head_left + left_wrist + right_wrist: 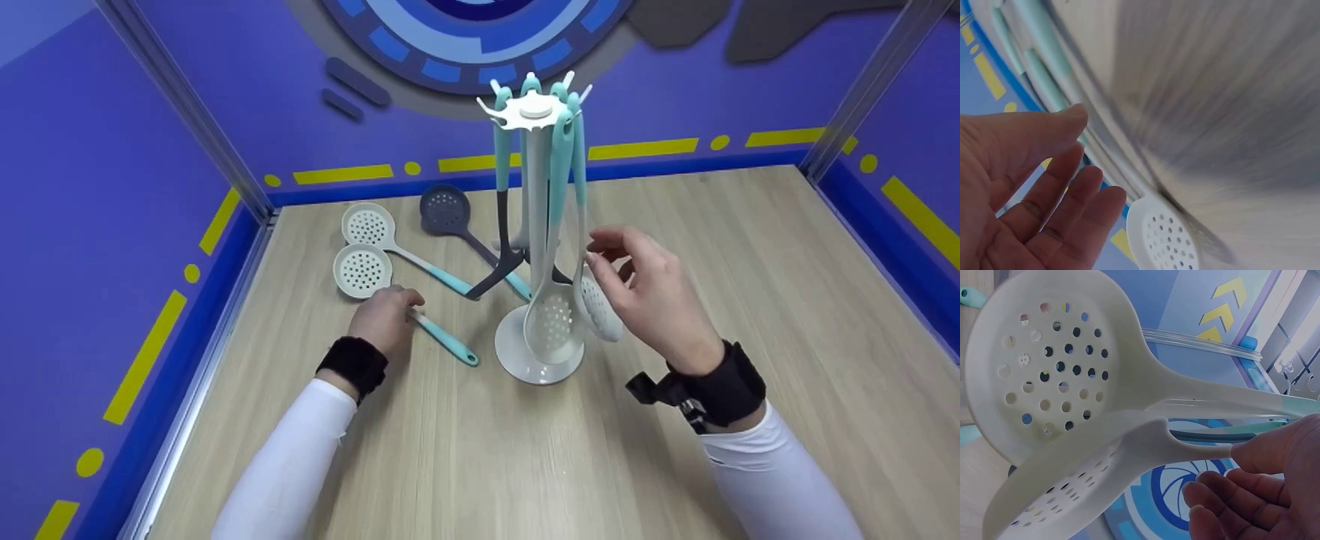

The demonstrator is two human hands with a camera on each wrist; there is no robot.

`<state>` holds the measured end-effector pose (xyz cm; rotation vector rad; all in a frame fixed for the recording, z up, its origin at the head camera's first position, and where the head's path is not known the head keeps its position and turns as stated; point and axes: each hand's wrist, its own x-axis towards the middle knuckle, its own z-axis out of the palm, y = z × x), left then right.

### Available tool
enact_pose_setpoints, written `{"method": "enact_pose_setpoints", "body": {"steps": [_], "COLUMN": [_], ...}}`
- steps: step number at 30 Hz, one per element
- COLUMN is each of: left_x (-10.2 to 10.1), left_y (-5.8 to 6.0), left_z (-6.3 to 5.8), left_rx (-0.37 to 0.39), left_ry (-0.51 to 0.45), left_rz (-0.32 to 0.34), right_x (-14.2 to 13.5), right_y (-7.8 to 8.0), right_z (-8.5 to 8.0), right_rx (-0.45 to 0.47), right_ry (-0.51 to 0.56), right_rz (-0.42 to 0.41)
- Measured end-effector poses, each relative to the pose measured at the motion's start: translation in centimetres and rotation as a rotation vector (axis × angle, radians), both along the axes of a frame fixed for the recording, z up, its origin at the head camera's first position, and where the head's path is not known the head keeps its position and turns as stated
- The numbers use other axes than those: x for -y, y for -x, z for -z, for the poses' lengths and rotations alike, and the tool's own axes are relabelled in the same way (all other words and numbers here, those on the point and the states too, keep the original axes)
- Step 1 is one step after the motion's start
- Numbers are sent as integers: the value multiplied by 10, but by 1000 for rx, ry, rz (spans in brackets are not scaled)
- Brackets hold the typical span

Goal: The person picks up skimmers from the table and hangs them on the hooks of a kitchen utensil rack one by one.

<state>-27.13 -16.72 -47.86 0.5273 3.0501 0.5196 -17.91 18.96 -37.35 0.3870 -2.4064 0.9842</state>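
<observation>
A white utensil stand (537, 358) holds several hanging tools with teal handles. My right hand (609, 253) is beside them with relaxed fingers, one fingertip (1241, 453) against the neck of a hanging white skimmer (1067, 495); a second white skimmer (1044, 365) hangs just behind it. Flat on the table, my left hand (390, 309) lies over the handle of a white skimmer (362, 270) with a teal handle. In the left wrist view its fingers (1055, 194) are straight and hold nothing, with a skimmer head (1165, 239) below them.
Another white skimmer (369, 225) and a dark grey skimmer (445, 211) lie behind the left hand. A dark spatula (501, 259) hangs on the stand's left. Purple walls with metal posts enclose the wooden table (750, 300).
</observation>
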Motion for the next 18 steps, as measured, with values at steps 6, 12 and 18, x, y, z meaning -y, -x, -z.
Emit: {"method": "enact_pose_setpoints", "body": {"steps": [6, 12, 18], "left_x": [-2, -5, -8], "left_y": [1, 4, 5], "left_z": [5, 9, 12], "left_rx": [31, 20, 11], "left_ry": [29, 31, 28], "left_rz": [2, -1, -22], "right_x": [0, 0, 0], "right_y": [0, -1, 0], "right_z": [0, 0, 1], "right_rx": [-3, -12, -20], "right_ry": [-1, -5, 2], "right_rz": [0, 0, -9]}}
